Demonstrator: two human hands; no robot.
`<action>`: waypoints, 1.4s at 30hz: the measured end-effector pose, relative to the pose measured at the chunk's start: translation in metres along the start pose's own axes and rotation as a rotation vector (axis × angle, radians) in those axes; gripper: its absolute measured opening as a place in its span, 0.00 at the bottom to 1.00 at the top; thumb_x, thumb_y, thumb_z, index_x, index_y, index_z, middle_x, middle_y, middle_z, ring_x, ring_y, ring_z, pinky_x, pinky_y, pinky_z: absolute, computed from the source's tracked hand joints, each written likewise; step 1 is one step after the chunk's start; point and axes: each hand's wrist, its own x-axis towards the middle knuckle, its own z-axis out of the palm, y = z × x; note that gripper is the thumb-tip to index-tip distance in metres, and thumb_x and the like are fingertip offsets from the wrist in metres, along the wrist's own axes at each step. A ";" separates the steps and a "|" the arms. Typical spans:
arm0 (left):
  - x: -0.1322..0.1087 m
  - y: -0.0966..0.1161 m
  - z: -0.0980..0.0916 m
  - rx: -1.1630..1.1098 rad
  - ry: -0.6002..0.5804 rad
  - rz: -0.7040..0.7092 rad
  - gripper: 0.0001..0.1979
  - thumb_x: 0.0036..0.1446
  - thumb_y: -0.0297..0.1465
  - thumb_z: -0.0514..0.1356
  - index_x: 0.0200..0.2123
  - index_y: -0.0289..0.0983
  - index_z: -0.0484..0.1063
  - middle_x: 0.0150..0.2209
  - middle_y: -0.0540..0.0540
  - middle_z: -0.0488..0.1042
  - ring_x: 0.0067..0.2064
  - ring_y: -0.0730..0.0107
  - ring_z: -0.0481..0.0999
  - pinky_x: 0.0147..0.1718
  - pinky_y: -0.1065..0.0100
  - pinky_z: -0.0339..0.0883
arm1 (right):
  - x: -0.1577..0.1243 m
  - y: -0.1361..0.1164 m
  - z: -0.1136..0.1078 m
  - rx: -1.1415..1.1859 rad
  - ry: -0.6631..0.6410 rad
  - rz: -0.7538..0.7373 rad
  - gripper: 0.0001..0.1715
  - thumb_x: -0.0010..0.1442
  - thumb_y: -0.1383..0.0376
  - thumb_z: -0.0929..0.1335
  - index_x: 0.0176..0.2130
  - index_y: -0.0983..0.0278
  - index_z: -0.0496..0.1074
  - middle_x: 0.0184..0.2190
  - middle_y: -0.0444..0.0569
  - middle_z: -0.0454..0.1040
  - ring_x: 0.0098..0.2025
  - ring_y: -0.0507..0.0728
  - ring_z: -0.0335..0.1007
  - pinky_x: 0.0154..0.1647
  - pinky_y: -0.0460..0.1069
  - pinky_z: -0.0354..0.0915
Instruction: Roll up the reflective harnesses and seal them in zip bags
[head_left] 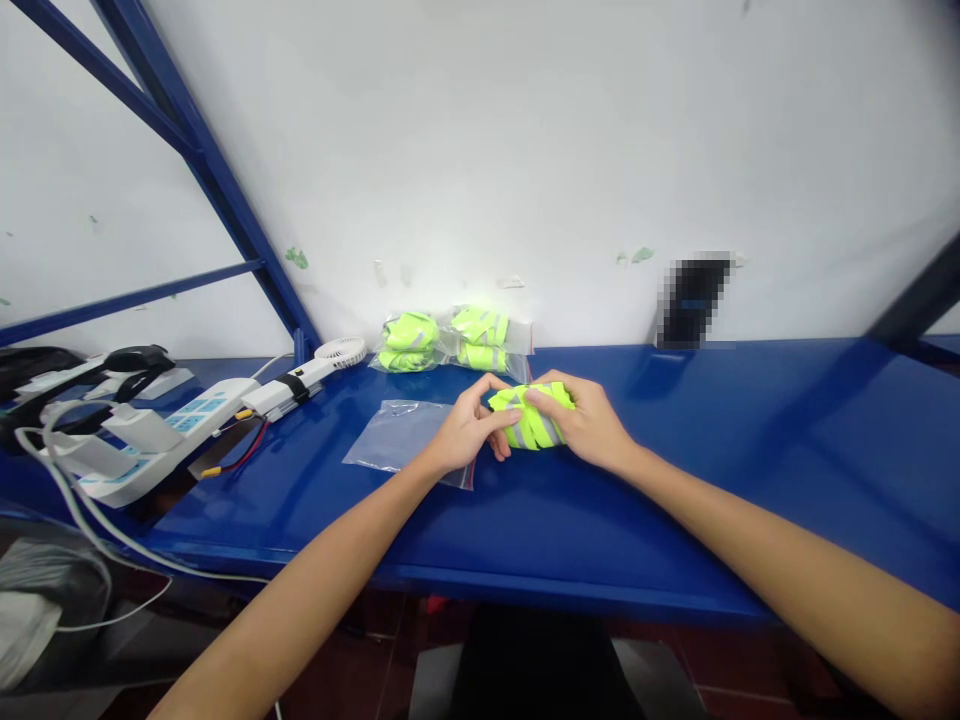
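Observation:
A rolled neon-yellow reflective strap bundle (536,425) with grey stripes is held just above the blue table, between both hands. My left hand (478,425) grips its left end, the thumb across the front. On the right side my right hand (589,415) is wrapped round it, its thumb pressed on the top. A flat clear zip bag (390,435) lies on the table, partly beneath my left hand and wrist. Behind the hands, near the wall, rest clear bags with similar yellow bundles, one bag (409,340) to the left and another (481,338) to the right.
On the left of the blue table (600,540) are a white power strip (202,415) with plugs and cables, a small white fan (340,352) and black items. A pixelated dark object (691,303) leans against the wall at the right. Blue metal bars rise at the left.

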 end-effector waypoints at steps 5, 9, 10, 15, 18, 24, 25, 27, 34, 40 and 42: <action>0.001 0.000 -0.001 0.012 0.006 -0.014 0.18 0.58 0.41 0.62 0.40 0.40 0.58 0.18 0.51 0.75 0.21 0.64 0.78 0.24 0.69 0.72 | -0.001 0.000 0.001 0.035 -0.030 -0.025 0.18 0.64 0.52 0.66 0.39 0.63 0.75 0.34 0.46 0.77 0.35 0.56 0.70 0.37 0.49 0.62; 0.002 -0.004 0.000 0.008 0.001 0.005 0.19 0.58 0.44 0.62 0.39 0.40 0.57 0.19 0.51 0.76 0.21 0.65 0.78 0.24 0.69 0.72 | -0.001 0.003 0.003 0.019 0.008 0.028 0.19 0.60 0.49 0.68 0.37 0.63 0.75 0.32 0.46 0.77 0.33 0.56 0.69 0.35 0.49 0.63; 0.002 -0.005 0.000 0.009 -0.002 0.008 0.19 0.58 0.44 0.62 0.39 0.40 0.57 0.19 0.51 0.76 0.21 0.65 0.78 0.24 0.68 0.72 | -0.002 0.003 0.003 0.006 0.022 0.043 0.20 0.57 0.49 0.70 0.38 0.63 0.76 0.33 0.46 0.77 0.33 0.56 0.69 0.35 0.50 0.63; 0.001 -0.005 0.003 0.043 -0.040 0.005 0.18 0.60 0.46 0.60 0.40 0.40 0.58 0.20 0.51 0.76 0.23 0.64 0.79 0.28 0.69 0.71 | -0.003 0.002 0.006 0.002 0.069 0.070 0.21 0.52 0.48 0.73 0.34 0.63 0.77 0.31 0.46 0.77 0.31 0.56 0.68 0.32 0.50 0.62; -0.003 0.003 0.002 0.118 -0.070 0.023 0.19 0.63 0.46 0.56 0.48 0.38 0.61 0.22 0.49 0.76 0.27 0.63 0.80 0.31 0.67 0.71 | -0.001 0.000 0.005 0.038 0.129 0.077 0.20 0.53 0.49 0.72 0.30 0.64 0.76 0.26 0.45 0.75 0.28 0.55 0.66 0.29 0.49 0.61; -0.010 0.032 -0.036 0.473 0.107 0.332 0.28 0.58 0.38 0.62 0.61 0.41 0.65 0.44 0.43 0.79 0.48 0.58 0.78 0.54 0.60 0.65 | 0.012 -0.001 -0.012 0.101 0.388 0.122 0.20 0.50 0.50 0.74 0.25 0.64 0.74 0.21 0.44 0.70 0.24 0.53 0.62 0.24 0.48 0.59; -0.010 0.035 -0.046 0.519 0.070 0.308 0.26 0.58 0.38 0.62 0.59 0.40 0.67 0.48 0.41 0.78 0.53 0.55 0.75 0.57 0.58 0.62 | 0.014 0.000 -0.014 0.122 0.408 0.135 0.20 0.50 0.50 0.74 0.24 0.64 0.73 0.21 0.44 0.69 0.24 0.52 0.62 0.23 0.48 0.58; -0.009 0.035 -0.065 0.623 -0.040 0.170 0.21 0.59 0.39 0.60 0.55 0.41 0.72 0.55 0.41 0.74 0.59 0.52 0.70 0.61 0.54 0.58 | 0.016 0.003 -0.016 0.160 0.416 0.169 0.20 0.49 0.50 0.75 0.24 0.63 0.73 0.22 0.45 0.70 0.23 0.52 0.62 0.22 0.48 0.58; -0.015 0.020 -0.079 0.815 -0.353 -0.169 0.47 0.34 0.45 0.75 0.61 0.52 0.66 0.70 0.43 0.54 0.71 0.38 0.45 0.64 0.40 0.46 | 0.014 0.011 -0.005 0.143 0.359 0.241 0.21 0.47 0.50 0.75 0.24 0.64 0.73 0.22 0.46 0.72 0.23 0.53 0.63 0.21 0.48 0.58; -0.010 0.015 -0.054 0.909 -0.363 -0.016 0.47 0.40 0.46 0.72 0.64 0.50 0.61 0.71 0.41 0.50 0.72 0.41 0.43 0.66 0.40 0.40 | 0.014 0.015 -0.006 0.131 0.327 0.234 0.21 0.49 0.50 0.74 0.23 0.65 0.72 0.21 0.45 0.71 0.24 0.53 0.63 0.23 0.48 0.58; -0.008 0.014 -0.047 0.911 -0.326 0.068 0.44 0.43 0.46 0.71 0.64 0.48 0.63 0.70 0.41 0.52 0.70 0.43 0.51 0.66 0.45 0.47 | 0.015 0.016 -0.006 0.152 0.337 0.228 0.21 0.49 0.50 0.74 0.24 0.64 0.73 0.23 0.46 0.72 0.25 0.54 0.64 0.24 0.49 0.60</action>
